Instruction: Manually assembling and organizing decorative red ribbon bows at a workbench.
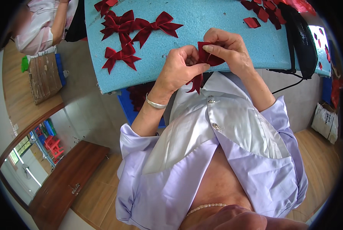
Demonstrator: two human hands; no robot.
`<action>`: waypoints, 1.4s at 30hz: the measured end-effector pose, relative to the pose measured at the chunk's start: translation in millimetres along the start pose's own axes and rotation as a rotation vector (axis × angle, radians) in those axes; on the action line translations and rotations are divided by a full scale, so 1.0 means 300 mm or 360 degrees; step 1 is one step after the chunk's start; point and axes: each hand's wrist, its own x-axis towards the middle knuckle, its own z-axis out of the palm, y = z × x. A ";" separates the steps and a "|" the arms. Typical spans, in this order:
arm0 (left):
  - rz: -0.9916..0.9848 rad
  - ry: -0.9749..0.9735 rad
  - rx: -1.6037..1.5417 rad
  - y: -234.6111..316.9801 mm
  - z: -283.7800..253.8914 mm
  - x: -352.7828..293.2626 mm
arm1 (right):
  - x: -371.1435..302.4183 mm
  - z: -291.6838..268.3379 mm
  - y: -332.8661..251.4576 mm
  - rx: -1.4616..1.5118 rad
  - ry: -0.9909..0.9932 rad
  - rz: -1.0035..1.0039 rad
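Observation:
Both of my hands meet at the near edge of the light blue table, working on a dark red velvet ribbon piece. My left hand is closed, its thumb and curled fingers pinching the lower left of the velvet. A ribbon tail hangs down below that thumb. My right hand is closed too, pressing the fabric's upper part between thumb and index finger. How the folds join between the fingers is hidden. To the left lie several finished velvet bows, among them one near bow and one farther bow.
The blue tabletop carries a pile of small red velvet pieces at the far right. A long black object with a cord lies beside them. Beneath the table is a blue bin. Another person sits at the far left.

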 end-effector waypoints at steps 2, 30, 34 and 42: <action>0.0000 0.0005 0.0031 0.009 -0.007 -0.009 | 0.012 0.000 -0.008 0.0164 -0.0040 -0.0014; -0.0223 -0.0305 0.0313 -0.058 0.014 -0.029 | 0.130 -0.064 -0.106 -0.0286 0.0116 -0.0394; -0.0200 -0.0108 -0.0018 -0.022 -0.025 -0.019 | 0.094 -0.117 -0.075 -0.0373 -0.0224 -0.0256; -0.0092 -0.0182 -0.0023 -0.001 -0.012 -0.003 | 0.045 0.011 -0.046 -0.0776 -0.0364 -0.0245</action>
